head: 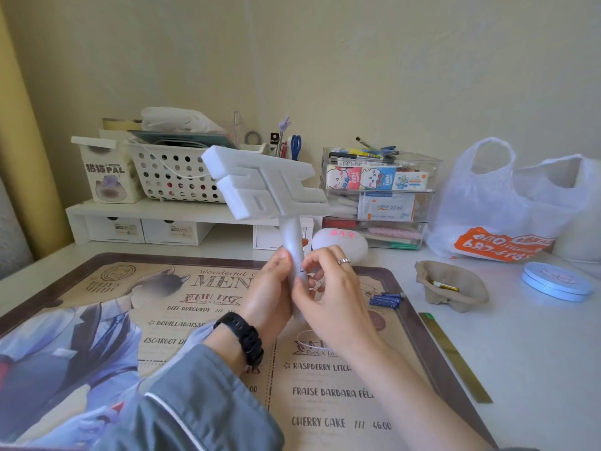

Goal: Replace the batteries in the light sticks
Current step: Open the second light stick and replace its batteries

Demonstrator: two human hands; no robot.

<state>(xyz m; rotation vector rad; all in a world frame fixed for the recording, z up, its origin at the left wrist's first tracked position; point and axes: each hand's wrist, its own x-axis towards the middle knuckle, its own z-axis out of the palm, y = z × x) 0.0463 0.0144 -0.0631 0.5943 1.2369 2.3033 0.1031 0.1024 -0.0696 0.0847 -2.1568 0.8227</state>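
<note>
Nearest, a brown-bordered printed menu desk mat [325, 402] covers most of the white desk [536, 369]. A flat brass-coloured ruler [455, 356] lies just beside the mat's right edge, with bare desk beyond it. Over the mat's middle, the left hand [270, 288] is wrapped round the pearly handle of a white plastic light stick [263, 183]. The stick is held upright off the mat, and its blocky logo-shaped head leans left. The right hand [328, 297] pinches the same handle with curled fingertips. Right of the hands, a few blue batteries [385, 300] lie together on the mat near its edge. Past them a grey-brown pulp-cardboard cup [455, 301] holds one yellow battery [445, 285], and a closed round pale-blue tin [557, 281] sits near it. Along the wall stand a white perforated basket [175, 177] of flat items, clear stacked drawers [380, 196] packed with small packets, and a crumpled white plastic bag [507, 203].
</note>
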